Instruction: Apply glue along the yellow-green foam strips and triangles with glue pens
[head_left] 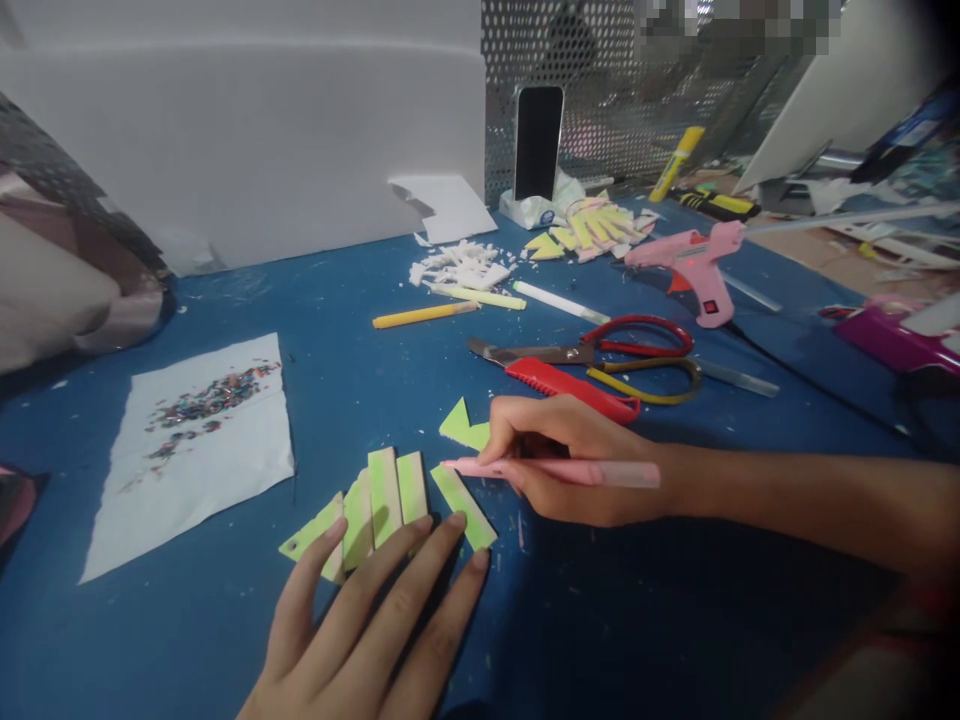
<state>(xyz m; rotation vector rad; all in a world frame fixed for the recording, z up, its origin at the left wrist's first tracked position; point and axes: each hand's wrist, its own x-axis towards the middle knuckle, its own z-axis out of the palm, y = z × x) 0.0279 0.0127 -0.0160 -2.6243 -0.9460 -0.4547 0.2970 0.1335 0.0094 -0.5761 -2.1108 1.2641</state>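
Observation:
My right hand pinches a pink marker pen, its tip at the upper end of a green-and-cream strip. My left hand lies with fingers spread over the lower ends of several such strips. These sit side by side in a fan, among them an upright strip and a pointed end piece with a dark dot. Beyond my right fingers lies a notched green piece, partly hidden by that hand.
Scissors and a red utility knife lie behind my right hand. A pink glue gun with a cord is at the right. White paper holding small coloured bits is left. Pens, white scraps and a propped phone stand farther back.

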